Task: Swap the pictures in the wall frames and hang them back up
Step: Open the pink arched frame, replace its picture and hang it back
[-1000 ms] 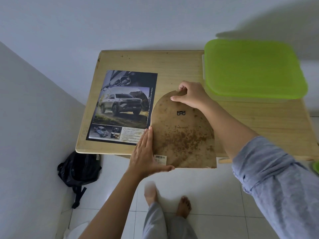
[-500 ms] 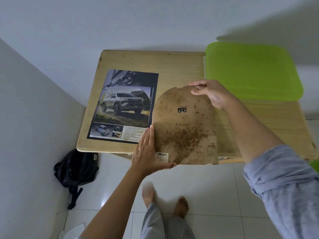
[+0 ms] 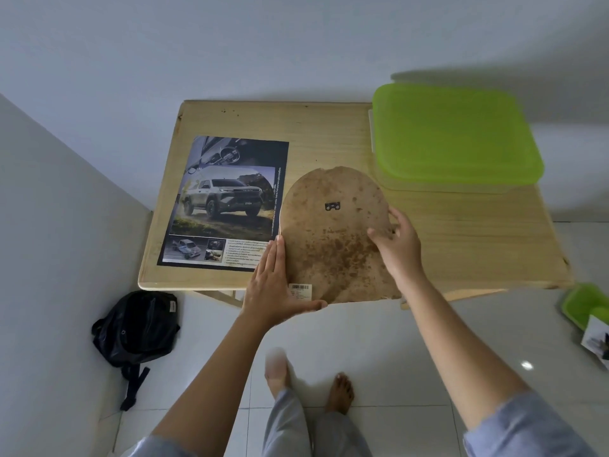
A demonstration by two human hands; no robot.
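head | left grip flat, straight-fingered against backing board | right grip pinches its edge | label text unreadable

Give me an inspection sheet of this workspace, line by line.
Surface: wooden table.
Job's things: stained arched backing board, hanger facing up, overhangs the near edge; car picture lies flat to its left.
Clutter: green-lidded container at the table's back right.
Grippers: left hand flat against the board's left edge; right hand grips its right edge.
Cables: nothing seen.
Surroundings: black backpack on the tiled floor, left; green box on it, right.
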